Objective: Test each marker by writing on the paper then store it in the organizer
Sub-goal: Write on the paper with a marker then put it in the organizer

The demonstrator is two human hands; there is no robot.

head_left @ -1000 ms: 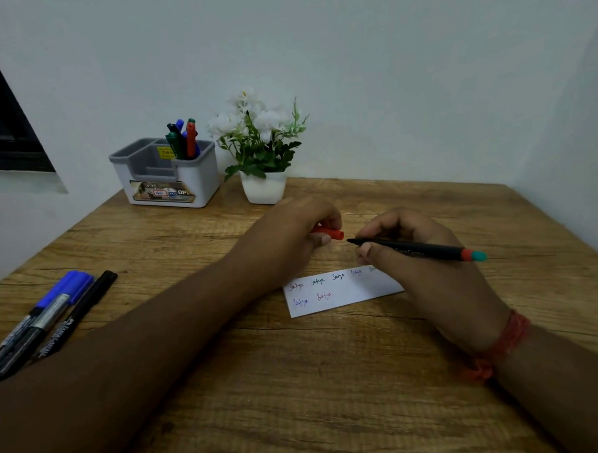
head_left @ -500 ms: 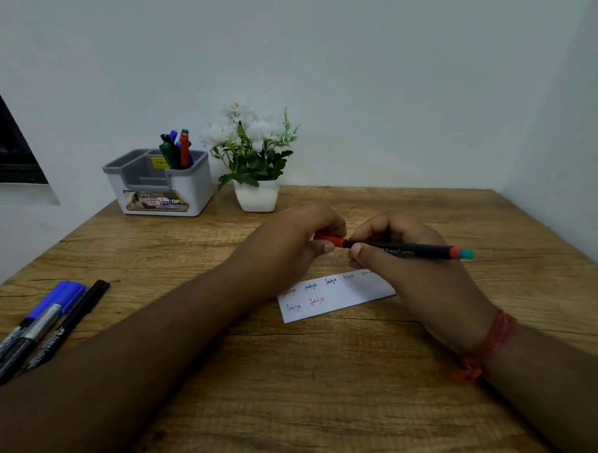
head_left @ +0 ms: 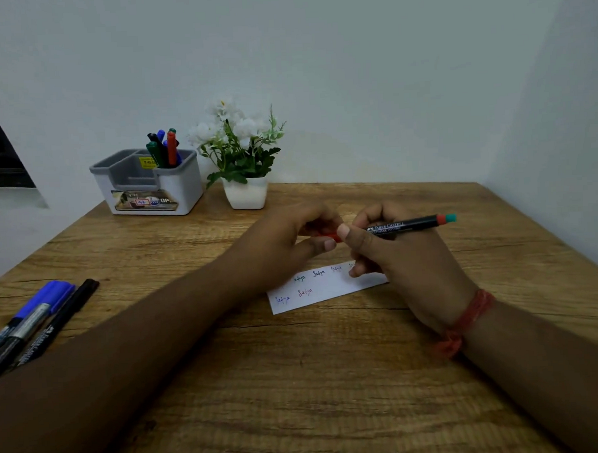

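Head view: both hands meet over the table (head_left: pixel 331 379) centre. Right hand (head_left: pixel 402 259) grips a black marker (head_left: pixel 403 226), barrel lying near level, red-and-teal end pointing to 3 o'clock. Left hand (head_left: pixel 291 240) pinches the red cap (head_left: pixel 332 238) at the marker's 9 o'clock end, fingers curled round it; can't tell if the cap is fully seated. Red thread band (head_left: pixel 466 325) on right wrist.

Paper strip (head_left: pixel 327 288) lies flat just below the hands, right end hidden under the right hand; small coloured words written on it.

Organizer (head_left: pixel 152 184) at 11 o'clock, far edge, several markers (head_left: pixel 165 148) standing upright in its back right compartment. Potted white flowers (head_left: pixel 241 153) just beside it, at its 3 o'clock.

Loose markers (head_left: pixel 37 316) lie at 9 o'clock, near table's left edge: blue-capped ones and a black one side by side
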